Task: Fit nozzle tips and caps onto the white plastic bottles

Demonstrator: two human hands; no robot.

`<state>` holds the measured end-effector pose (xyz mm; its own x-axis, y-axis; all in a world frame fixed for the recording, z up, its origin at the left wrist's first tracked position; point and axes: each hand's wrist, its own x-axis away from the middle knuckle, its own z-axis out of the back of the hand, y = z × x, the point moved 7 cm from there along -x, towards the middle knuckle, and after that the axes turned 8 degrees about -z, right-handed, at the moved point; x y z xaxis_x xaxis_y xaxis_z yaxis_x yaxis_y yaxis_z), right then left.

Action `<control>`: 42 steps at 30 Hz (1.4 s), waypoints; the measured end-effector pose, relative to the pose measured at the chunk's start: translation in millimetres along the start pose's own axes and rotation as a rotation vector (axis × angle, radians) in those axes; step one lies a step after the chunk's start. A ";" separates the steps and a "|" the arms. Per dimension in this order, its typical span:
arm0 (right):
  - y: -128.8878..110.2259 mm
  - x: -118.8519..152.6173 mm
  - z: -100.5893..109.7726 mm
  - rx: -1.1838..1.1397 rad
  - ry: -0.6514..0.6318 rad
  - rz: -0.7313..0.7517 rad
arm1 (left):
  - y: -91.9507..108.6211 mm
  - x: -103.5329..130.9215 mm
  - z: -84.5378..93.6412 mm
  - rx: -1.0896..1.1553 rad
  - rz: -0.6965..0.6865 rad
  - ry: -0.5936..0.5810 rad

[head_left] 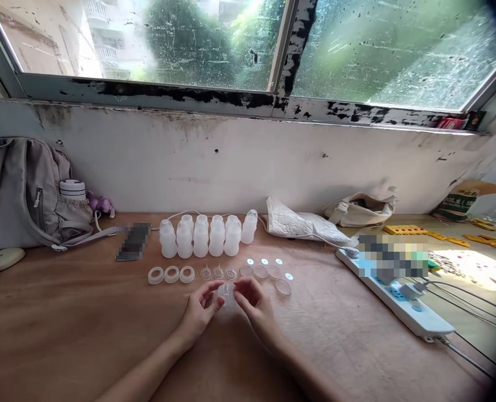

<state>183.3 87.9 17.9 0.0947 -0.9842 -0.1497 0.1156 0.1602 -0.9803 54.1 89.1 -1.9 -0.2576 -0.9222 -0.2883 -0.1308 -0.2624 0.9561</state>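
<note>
A small translucent plastic bottle part (226,290) is held between my two hands above the table; the fingers hide much of it. My left hand (201,310) grips its left side with thumb and fingers. From the right, the bent fingers and thumb of my right hand (254,301) close on it. Just beyond lie several things in a row: three white plastic rings (172,274), three clear silicone teats (218,272) and several clear discs (283,287) with small white round pieces (289,276). Behind them stand several frosted plastic bottles (201,236).
A white power strip (398,296) with plugs and cables runs along the right. A phone-like dark slab (133,242) lies left of the bottles, near a grey backpack (25,192). At the wall are a white padded packet (289,218) and a cloth pouch (362,209).
</note>
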 end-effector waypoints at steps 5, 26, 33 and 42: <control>9.0 -5.3 1.9 -0.084 0.013 -0.056 | 4.7 1.0 -3.3 -0.026 -0.041 -0.049; 23.2 -1.6 -20.0 -0.097 -0.244 -0.230 | -1.9 2.8 -0.9 -0.243 0.062 0.029; 30.4 -2.1 -18.5 -0.090 -0.184 -0.209 | 2.5 3.7 -4.3 -0.288 0.054 -0.005; 17.2 1.7 -19.5 0.200 -0.100 -0.052 | -1.4 4.4 -3.0 -0.393 0.061 -0.002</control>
<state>166.2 87.5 -1.7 0.1796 -0.9808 -0.0760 0.3159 0.1307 -0.9398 56.1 84.6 -4.3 -0.2559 -0.9388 -0.2305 0.2607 -0.2966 0.9187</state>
